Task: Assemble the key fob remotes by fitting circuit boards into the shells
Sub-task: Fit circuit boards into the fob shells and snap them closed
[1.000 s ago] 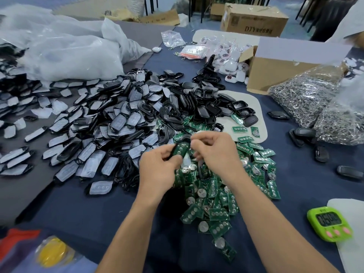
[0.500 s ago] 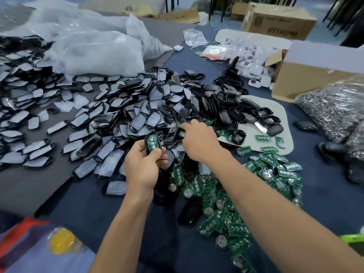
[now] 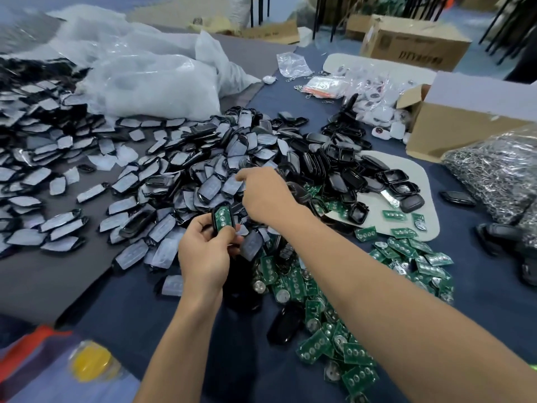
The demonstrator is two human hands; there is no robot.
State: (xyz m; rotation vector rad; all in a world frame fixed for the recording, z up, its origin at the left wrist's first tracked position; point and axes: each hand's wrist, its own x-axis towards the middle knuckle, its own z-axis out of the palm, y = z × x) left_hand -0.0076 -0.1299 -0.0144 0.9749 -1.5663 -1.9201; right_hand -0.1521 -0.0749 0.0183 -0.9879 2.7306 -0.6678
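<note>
**Loaded shell in the left hand, right hand in the cover pile**

The left hand [image 3: 203, 257] grips a black shell [image 3: 215, 216] between thumb and fingers, raised just above the worktop [image 3: 116, 324] and tilted toward the camera. A green board [image 3: 223, 218] sits inside the shell with its round contacts facing up. The right hand [image 3: 264, 196] is stretched past it, over the heap of film-faced covers [image 3: 174, 181], knuckles up and fingers curled down into the pile. Its fingertips are hidden, so I cannot tell whether it pinches a cover or only touches one.

The step in hand looks like fetching a cover to close the loaded shell. To do it well:

- Hold the shell level or cupped. The board seems only to rest in it and could slip out if the shell tips further.
- Take one cover only. They overlap closely and their films may cling, so lift by an edge and shake off any neighbour.
- Before pressing, check that the board lies flat in its recess. A raised corner would stop the halves from closing.
- Match the cover's narrow end to the shell's narrow end, then press evenly round the rim rather than at one point.

Loose boards [image 3: 316, 289] lie heaped near the right forearm and empty shells [image 3: 401, 186] lie beyond it, both within reach for the next unit.
</note>
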